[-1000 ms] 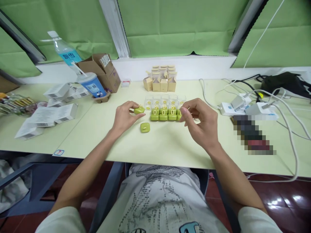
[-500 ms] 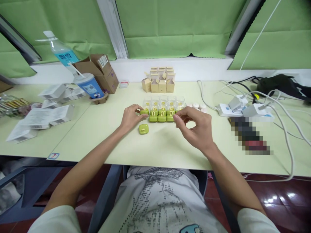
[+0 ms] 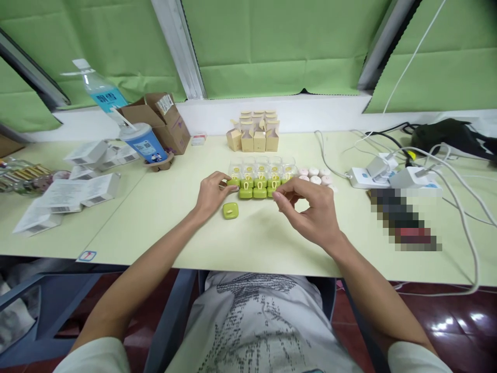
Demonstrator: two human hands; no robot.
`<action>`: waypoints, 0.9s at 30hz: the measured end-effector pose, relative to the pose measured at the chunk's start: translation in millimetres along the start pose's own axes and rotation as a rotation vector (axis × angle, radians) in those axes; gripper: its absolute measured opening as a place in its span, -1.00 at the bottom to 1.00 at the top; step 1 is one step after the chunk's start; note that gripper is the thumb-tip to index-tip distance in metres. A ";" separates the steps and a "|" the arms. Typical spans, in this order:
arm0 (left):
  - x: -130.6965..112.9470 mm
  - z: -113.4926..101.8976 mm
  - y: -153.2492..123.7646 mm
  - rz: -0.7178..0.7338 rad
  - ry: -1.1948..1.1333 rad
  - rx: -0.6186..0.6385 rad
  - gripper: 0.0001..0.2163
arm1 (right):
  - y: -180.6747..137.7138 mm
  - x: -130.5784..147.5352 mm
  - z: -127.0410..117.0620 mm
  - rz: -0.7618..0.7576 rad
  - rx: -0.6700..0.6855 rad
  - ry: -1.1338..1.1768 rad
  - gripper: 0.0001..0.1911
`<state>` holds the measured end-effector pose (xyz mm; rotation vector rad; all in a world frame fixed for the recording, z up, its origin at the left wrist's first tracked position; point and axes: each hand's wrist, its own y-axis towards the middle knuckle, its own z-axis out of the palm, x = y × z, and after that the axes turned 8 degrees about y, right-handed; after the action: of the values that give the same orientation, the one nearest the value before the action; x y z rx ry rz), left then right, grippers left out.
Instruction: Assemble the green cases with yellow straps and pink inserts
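Observation:
Rows of green rounded square caps (image 3: 260, 192), some with small pale yellow loops on top, stand in the middle of the table. Behind them are clear cups (image 3: 261, 165) with yellow centres. At the left end, my left hand (image 3: 213, 196) has thumb and fingers closed around the sides of one green cap (image 3: 233, 182). My right hand (image 3: 312, 207) is at the right end of the front row, thumb and forefinger pinched together. Whatever lies between those fingertips is too small to make out. A single green cap (image 3: 230, 211) lies apart, nearer to me.
Open small cardboard boxes (image 3: 259, 140) stand behind the cups. Pale pink and white round pieces (image 3: 314, 176) lie to the right. Farther right are a power strip (image 3: 365, 177) and cables. A blue cup (image 3: 142, 142), a brown carton (image 3: 166, 124) and white boxes (image 3: 62, 194) are left.
My right hand has drawn slightly left and towards me, its pinched fingertips now lower at the front row. The left hand stays on the end cap. The view has shifted a little.

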<state>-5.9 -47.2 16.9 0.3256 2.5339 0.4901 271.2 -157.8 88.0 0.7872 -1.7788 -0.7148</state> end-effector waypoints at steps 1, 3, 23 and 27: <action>0.9 1.0 -0.1 0.024 0.014 -0.005 -0.82 | 0.3 0.2 -0.8 -0.004 0.001 -0.004 -0.82; 2.3 2.7 -0.6 0.060 0.044 -0.011 -0.84 | 0.6 0.5 -3.2 -0.009 -0.005 -0.016 -0.82; 10.3 -1.0 -5.5 0.160 0.198 -0.020 -0.68 | 4.3 -28.2 -96.4 0.495 0.265 -0.770 -0.76; 5.4 -11.5 -15.8 0.162 0.231 -0.121 -0.69 | -0.9 -65.9 -117.1 0.733 0.475 -0.945 -0.60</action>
<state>-18.7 -63.0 17.1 0.4543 2.6965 0.7802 399.9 -119.0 86.1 -0.0251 -2.9154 -0.1284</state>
